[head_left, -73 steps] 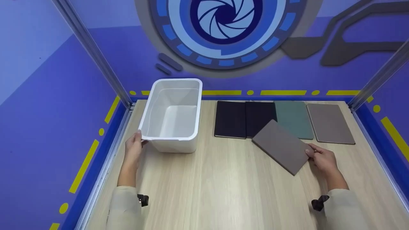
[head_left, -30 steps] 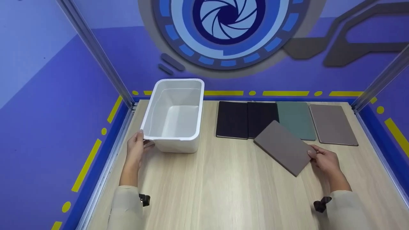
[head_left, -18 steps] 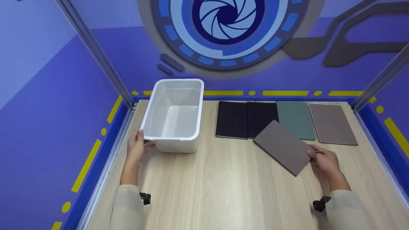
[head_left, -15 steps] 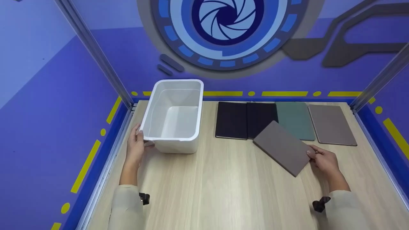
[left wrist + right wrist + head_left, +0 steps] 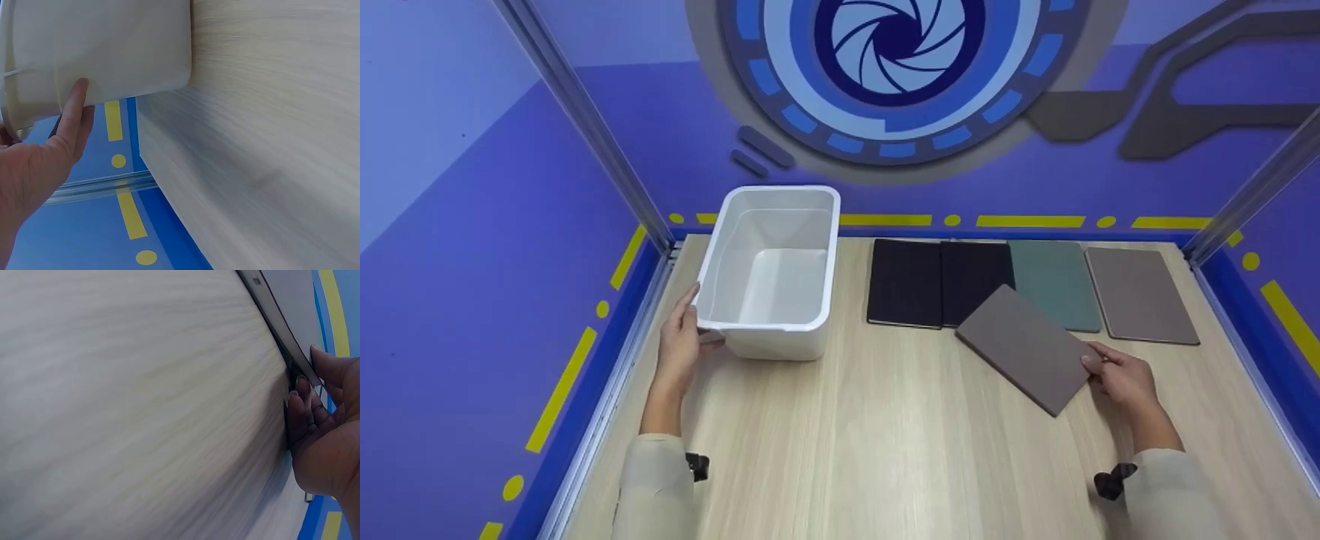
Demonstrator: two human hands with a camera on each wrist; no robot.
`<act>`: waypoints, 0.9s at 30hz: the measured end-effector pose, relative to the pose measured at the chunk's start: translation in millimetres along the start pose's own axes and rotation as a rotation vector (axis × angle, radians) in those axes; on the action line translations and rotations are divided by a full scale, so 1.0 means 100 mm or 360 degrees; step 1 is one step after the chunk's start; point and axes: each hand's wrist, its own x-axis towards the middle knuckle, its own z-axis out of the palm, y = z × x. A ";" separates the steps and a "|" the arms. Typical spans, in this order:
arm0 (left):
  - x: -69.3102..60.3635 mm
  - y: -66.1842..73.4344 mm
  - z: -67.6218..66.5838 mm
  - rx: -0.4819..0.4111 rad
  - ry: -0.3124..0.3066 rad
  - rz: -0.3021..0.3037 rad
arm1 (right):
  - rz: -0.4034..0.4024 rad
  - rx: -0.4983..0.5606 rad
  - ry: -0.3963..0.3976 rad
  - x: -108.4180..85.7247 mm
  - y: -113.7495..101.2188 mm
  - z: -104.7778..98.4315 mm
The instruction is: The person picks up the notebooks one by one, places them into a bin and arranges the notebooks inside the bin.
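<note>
At the near left corner of a white plastic bin (image 5: pixel 780 343), my left hand (image 5: pixel 678 341) holds the rim. The left wrist view shows fingers of that hand (image 5: pixel 42 163) reaching out flat against the bin's outer wall (image 5: pixel 124 50). My right hand (image 5: pixel 1125 377) pinches the right corner of a grey-brown notebook (image 5: pixel 1027 349), thumb on top and fingers beneath. This notebook lies askew, its far end overlapping a black notebook (image 5: pixel 975 274) and a green notebook (image 5: pixel 1054 289). In the right wrist view my hand (image 5: pixel 329 439) grips the notebook's edge (image 5: pixel 275 320), raised off the table.
Another black notebook (image 5: pixel 905 285) and a second grey-brown notebook (image 5: pixel 1142 296) complete a row along the back of the wooden table (image 5: pixel 870 442). Blue printed panels (image 5: pixel 607 135) and metal frame posts (image 5: pixel 577 120) enclose the table on the left, back and right.
The left hand's fingers have shifted, with one now stretched further up along the bin's left side. The right hand and its notebook have stayed in place. The camera has shifted slightly.
</note>
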 end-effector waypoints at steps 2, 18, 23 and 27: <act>0.00 -0.02 -0.01 -0.0031 -0.0008 0.0007 | 0.0006 0.0004 -0.0011 0.00 0.00 0.01; 0.02 -0.11 0.04 -0.0028 -0.0022 0.0098 | -0.0006 0.0032 0.0015 0.01 0.01 0.01; 0.02 -0.12 0.05 -0.0005 -0.0024 0.0118 | 0.0010 0.0044 0.0013 0.00 0.01 0.01; 0.03 -0.13 0.05 -0.0026 -0.0034 0.0127 | 0.0001 0.0037 0.0003 -0.01 0.01 0.00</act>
